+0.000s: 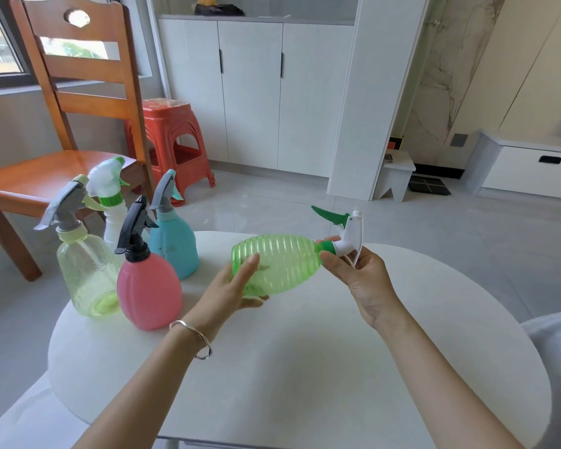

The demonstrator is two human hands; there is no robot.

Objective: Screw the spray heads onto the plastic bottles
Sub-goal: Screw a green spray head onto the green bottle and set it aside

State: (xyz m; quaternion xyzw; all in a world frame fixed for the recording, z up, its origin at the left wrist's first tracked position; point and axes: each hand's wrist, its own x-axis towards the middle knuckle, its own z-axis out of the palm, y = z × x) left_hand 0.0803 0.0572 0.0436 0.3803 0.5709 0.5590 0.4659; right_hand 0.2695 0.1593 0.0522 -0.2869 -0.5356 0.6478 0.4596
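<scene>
A ribbed clear-green bottle [282, 264] lies on its side in the air above the white table [305, 367]. My left hand [230, 291] cups its base. My right hand [357, 273] grips the neck, where a white spray head [348, 236] with a green collar and green trigger sits on the bottle. Four other bottles stand at the table's left with heads on: a pink one [148, 286] with a black head, a blue one [174, 244] with a grey head, a pale yellow-green one [86, 277] with a grey head, and a white one [112, 202].
A wooden chair [78, 102] stands beyond the table's left, with an orange plastic stool [172, 140] behind it. White cabinets [256, 92] line the far wall. Grey tiled floor surrounds the table. A grey cushion [557, 361] shows at the right edge.
</scene>
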